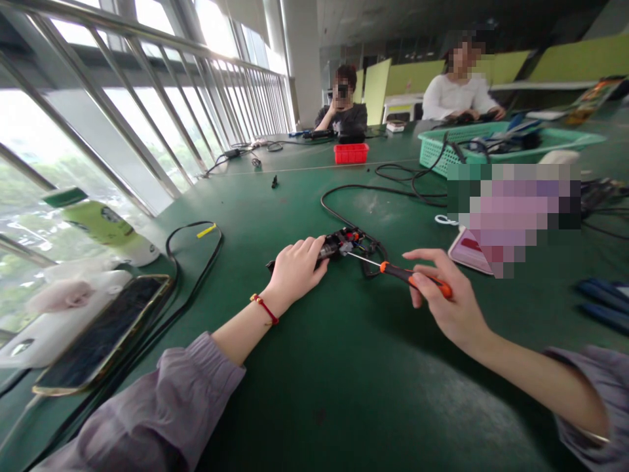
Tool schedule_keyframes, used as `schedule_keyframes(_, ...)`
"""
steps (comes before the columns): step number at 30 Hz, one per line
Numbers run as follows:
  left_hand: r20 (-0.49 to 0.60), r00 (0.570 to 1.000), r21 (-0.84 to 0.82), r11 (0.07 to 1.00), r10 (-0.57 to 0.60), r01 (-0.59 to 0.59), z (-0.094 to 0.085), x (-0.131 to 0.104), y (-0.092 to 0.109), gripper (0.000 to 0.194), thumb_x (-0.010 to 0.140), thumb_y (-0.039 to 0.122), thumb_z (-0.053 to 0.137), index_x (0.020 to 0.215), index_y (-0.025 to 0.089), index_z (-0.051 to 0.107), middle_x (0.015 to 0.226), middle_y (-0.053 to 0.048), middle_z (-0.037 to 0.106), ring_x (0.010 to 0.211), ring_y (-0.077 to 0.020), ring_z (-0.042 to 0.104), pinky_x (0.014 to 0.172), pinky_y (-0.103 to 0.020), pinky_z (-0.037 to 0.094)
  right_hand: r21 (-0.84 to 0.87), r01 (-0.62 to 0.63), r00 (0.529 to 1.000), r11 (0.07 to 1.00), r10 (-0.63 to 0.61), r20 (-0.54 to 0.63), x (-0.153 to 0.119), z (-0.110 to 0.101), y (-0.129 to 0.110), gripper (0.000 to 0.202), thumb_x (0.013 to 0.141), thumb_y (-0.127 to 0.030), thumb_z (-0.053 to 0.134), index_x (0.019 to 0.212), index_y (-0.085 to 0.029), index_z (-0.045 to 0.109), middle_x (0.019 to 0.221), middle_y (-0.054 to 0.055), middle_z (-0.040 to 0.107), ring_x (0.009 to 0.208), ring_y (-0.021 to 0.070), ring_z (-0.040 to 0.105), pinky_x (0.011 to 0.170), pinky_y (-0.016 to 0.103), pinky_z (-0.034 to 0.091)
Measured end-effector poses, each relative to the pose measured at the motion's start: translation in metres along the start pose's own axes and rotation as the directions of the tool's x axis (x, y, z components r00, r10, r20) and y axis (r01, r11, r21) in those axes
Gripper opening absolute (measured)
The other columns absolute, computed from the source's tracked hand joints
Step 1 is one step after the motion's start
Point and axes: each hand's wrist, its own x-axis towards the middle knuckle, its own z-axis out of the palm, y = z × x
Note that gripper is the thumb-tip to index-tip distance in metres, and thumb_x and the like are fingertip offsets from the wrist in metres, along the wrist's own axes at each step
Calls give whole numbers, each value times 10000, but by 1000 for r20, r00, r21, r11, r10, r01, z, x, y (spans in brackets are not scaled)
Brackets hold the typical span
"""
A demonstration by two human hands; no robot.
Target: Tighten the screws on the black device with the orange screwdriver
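Observation:
My left hand (298,269) is closed around a black device (327,249) lying on the green table. Its far right end is opened up and shows small red, blue and grey parts; what it is exactly I cannot make out. A black cable (344,190) runs by this end. In my right hand (449,298) is a screwdriver (417,276) with an orange and black handle, held between thumb and fingers. The metal shaft points left, and its tip reaches the exposed parts of the device. My palm covers the device's near side.
On the left are a phone (105,334), a white case (59,314), a green-labelled bottle (108,226) and a cable loop (219,239). A red basket (350,154) stands ahead, a green basket (432,154) at right, blue-handled pliers (607,305) farther right. Two people sit across.

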Motion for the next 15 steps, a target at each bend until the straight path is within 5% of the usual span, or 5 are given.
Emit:
schedule_keyframes(3, -4, 1000, 0, 1000, -1, 1, 0, 0, 0, 357, 874, 331, 389, 1179, 150, 435, 991, -56, 604, 872, -198, 575, 697, -306, 428, -15, -45, 999, 999, 45, 11, -1, 0, -2, 188, 866, -308, 432, 1019, -227, 505, 457, -79, 401, 370, 92, 414, 398, 239, 347)
schedule_keyframes(8, -10, 1000, -5, 1000, 12, -12, 0, 0, -1, 353, 875, 333, 386, 1170, 147, 440, 988, -56, 606, 864, -197, 576, 695, -305, 427, -9, 143, 979, 990, -143, -147, 1, 2, -3, 396, 724, -195, 616, 1075, -237, 436, 846, 15, 553, 707, 140, 584, 648, 286, 466)
schedule_keyframes(13, -10, 1000, -15, 1000, 3, -3, 1, 0, -1, 354, 873, 332, 395, 1175, 151, 434, 982, -66, 603, 859, -194, 576, 693, -301, 424, 17, -52, 998, 999, 51, 44, 1, 0, -2, 165, 858, -307, 444, 988, -224, 504, 487, -69, 438, 399, 97, 435, 432, 253, 372)
schedule_keyframes(15, -12, 1000, -15, 1000, 2, -2, 1, 0, 0, 353, 874, 331, 394, 1175, 151, 434, 981, -67, 602, 863, -193, 576, 696, -299, 423, 4, -56, 998, 998, 56, 38, 0, 0, -3, 161, 866, -307, 429, 979, -224, 506, 466, -72, 431, 392, 101, 440, 429, 254, 369)
